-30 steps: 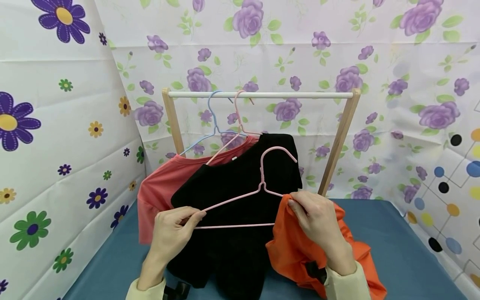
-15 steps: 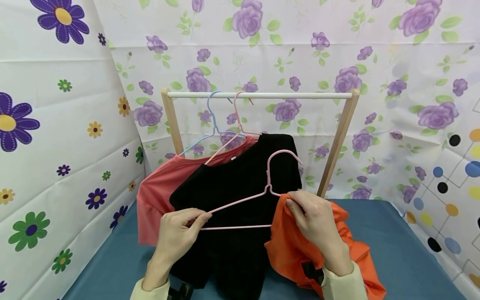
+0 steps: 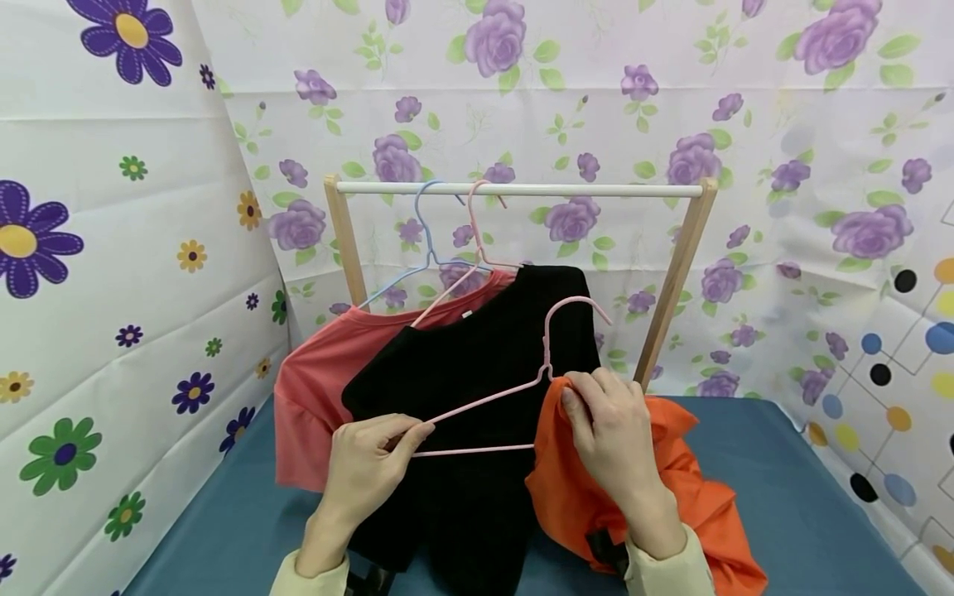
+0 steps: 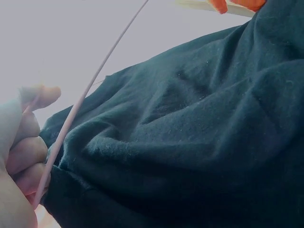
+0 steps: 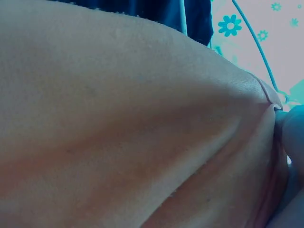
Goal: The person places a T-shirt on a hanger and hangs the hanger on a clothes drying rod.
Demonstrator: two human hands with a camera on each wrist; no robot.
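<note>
In the head view my left hand (image 3: 373, 468) grips the left end of a pink hanger (image 3: 484, 404), its fingers curled round the wire. My right hand (image 3: 614, 434) pinches the edge of an orange garment (image 3: 566, 488) near the hanger's neck. The garment covers the hanger's right side and drapes down to the table. The hanger's hook points up and to the right, in front of a black garment (image 3: 477, 356). In the left wrist view the curled fingers (image 4: 28, 156) sit at the pink wire. Orange cloth (image 5: 142, 123) fills most of the right wrist view, oddly tinted.
Behind stands a rack with a white rail (image 3: 596, 190) and wooden posts. A blue hanger (image 3: 428, 240) with a coral shirt (image 3: 313, 381) and a pink hanger with the black garment hang on its left half. Blue cloth covers the table (image 3: 790, 480); flowered sheets surround it.
My left hand and the pink hanger have shifted to the right. The orange cloth's pinched edge has come up close to the hanger's neck, with my right hand slightly higher and further left.
</note>
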